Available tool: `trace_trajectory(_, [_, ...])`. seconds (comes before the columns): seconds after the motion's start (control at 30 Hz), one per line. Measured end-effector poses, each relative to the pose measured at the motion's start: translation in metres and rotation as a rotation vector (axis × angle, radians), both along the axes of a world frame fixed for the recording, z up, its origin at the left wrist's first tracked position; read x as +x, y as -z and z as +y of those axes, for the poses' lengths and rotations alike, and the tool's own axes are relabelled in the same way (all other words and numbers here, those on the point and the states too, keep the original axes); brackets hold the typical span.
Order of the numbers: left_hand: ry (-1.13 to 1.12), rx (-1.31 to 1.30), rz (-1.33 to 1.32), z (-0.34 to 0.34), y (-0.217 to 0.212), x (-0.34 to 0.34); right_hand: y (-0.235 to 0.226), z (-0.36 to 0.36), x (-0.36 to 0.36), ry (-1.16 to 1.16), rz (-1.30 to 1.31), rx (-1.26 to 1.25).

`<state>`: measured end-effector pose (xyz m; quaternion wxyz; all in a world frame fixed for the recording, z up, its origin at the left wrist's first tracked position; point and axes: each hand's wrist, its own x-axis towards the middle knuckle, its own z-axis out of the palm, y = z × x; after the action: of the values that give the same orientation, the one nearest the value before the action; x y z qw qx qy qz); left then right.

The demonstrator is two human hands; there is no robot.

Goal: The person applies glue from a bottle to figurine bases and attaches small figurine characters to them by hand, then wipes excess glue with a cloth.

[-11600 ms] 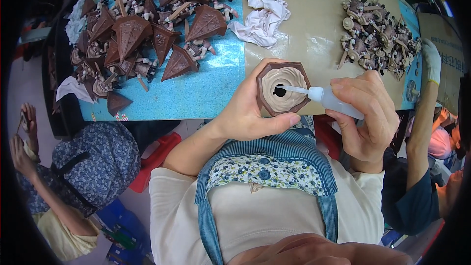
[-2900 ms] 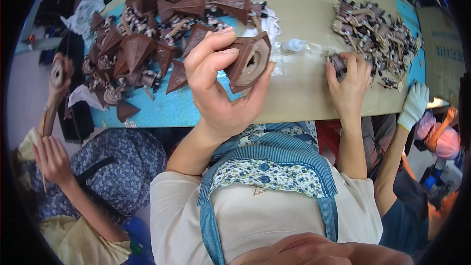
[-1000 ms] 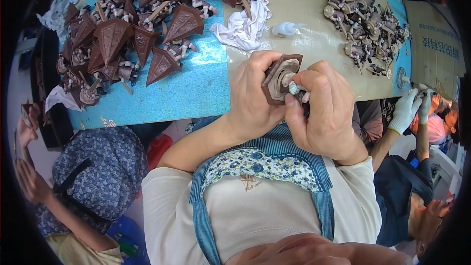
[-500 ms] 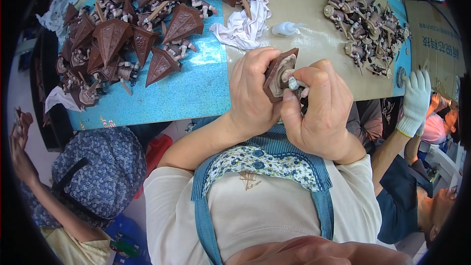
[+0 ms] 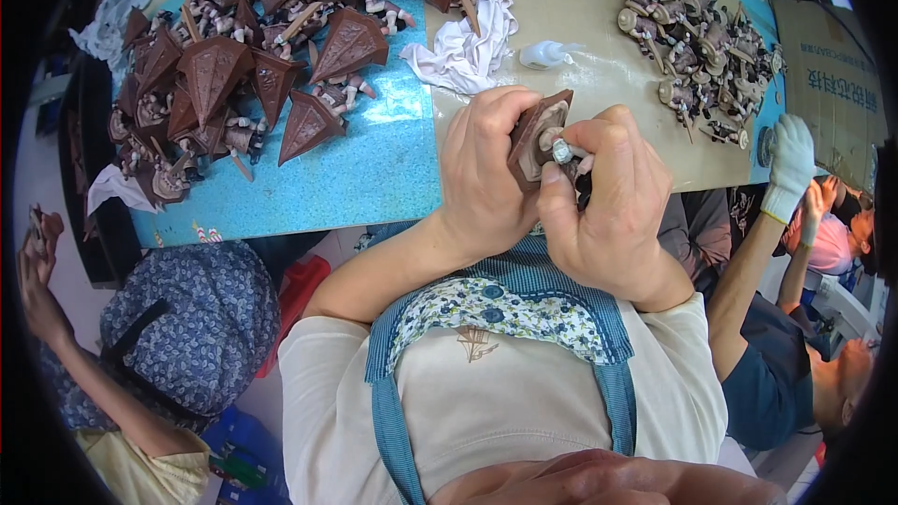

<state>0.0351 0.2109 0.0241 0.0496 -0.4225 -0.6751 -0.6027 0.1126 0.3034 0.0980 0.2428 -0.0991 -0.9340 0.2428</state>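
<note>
Over the table's near edge, my left hand (image 5: 482,173) is closed around a brown faceted, cone-shaped piece (image 5: 523,161), its beige inner side facing right. My right hand (image 5: 613,206) pinches a small figurine (image 5: 562,151) with a pale head and dark lower part against that inner side. My fingers cover much of the figurine, so how it joins the piece cannot be seen. Beyond my hands, a small translucent squeeze bottle (image 5: 544,55) lies on the table beside a crumpled white cloth (image 5: 472,49).
A heap of brown cone-shaped pieces with figurines (image 5: 213,75) covers the left of the table. Another pile of small figurines (image 5: 702,47) lies at the right, before a cardboard box (image 5: 828,84). Co-workers sit at both sides; a white-gloved hand (image 5: 791,164) reaches near the right edge.
The brown piece and figurine have shifted and turned slightly in my hands, with the figurine's head a little lower. At the right, the co-worker's gloved hand has dropped slightly.
</note>
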Motion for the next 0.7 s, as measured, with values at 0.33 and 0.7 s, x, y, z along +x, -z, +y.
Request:
trace_trajectory(0.33, [0.243, 0.179, -0.138, -0.003, -0.002, -0.003, -0.008, 0.009, 0.007, -0.212, 0.053, -0.087])
trace_trajectory(0.7, [0.366, -0.224, -0.359, -0.016, -0.019, -0.015, -0.018, 0.028, 0.005, -0.263, -0.152, -0.237])
